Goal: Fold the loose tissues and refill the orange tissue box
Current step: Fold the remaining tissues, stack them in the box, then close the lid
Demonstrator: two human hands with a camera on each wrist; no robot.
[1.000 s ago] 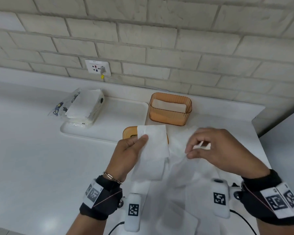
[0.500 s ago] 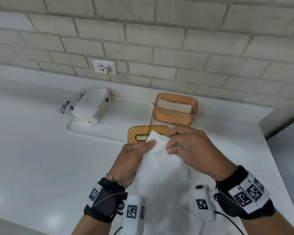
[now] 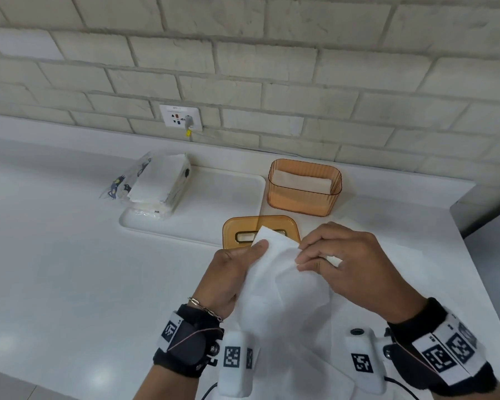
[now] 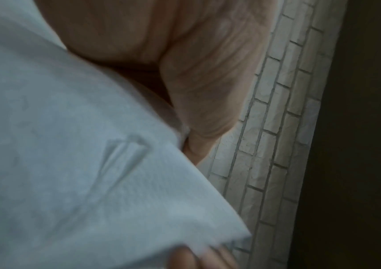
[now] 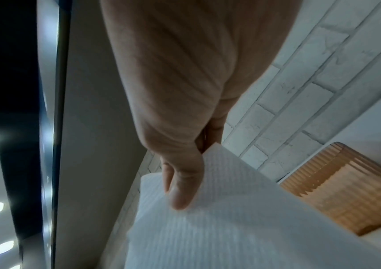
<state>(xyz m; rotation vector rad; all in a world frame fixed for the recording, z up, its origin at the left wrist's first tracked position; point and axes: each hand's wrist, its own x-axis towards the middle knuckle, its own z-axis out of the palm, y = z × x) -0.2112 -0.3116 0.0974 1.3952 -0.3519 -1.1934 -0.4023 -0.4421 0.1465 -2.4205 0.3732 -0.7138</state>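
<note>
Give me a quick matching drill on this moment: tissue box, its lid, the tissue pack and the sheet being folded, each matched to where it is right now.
Things:
1. orange box
2. lid
3. tissue pack
4. loose sheet

Places:
A. pinched between the left hand and the right hand
B. flat on the counter, just in front of the box
C. open-topped by the wall, some tissues inside
D. on the left end of the white tray

Pairs: 1-C, 2-B, 3-D, 4-A
</note>
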